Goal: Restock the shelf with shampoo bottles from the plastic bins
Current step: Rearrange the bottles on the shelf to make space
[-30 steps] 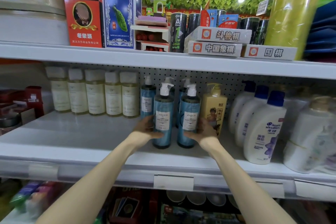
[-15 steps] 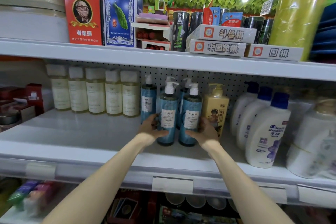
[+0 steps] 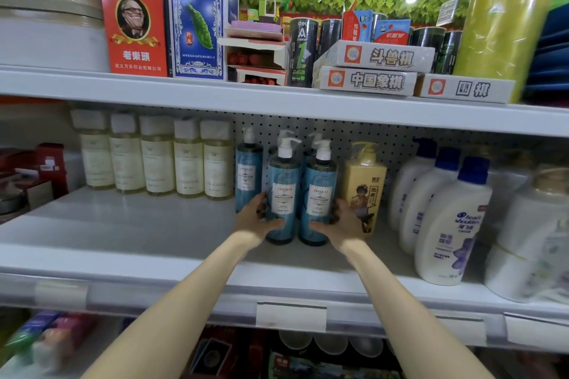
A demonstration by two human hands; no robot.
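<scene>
Forearms reach up from six o'clock to the middle shelf, where each hand wraps one teal pump bottle near its base. The left hand has its grip closed around the left bottle, thumb across the front low down; the right hand grips the right bottle in the same way. Both bottles stand upright, touching each other, their bases on or just at the shelf surface — the contact itself is too small to tell.

Just behind them, at about twelve o'clock, more teal bottles of the same kind already stand against the pegboard, so this pair looks like a second row being set in front. At two o'clock a yellow pump bottle sits just beside the right hand, and white bottles with blue caps fill the three o'clock side. At ten o'clock a row of pale bottles lines the back, with bare shelf in front of it.

Judging from this, the task is partway done: some stock is placed, two bottles are being seated, and open shelf remains. The plastic bins are not in view, so what is left in them cannot be told.
</scene>
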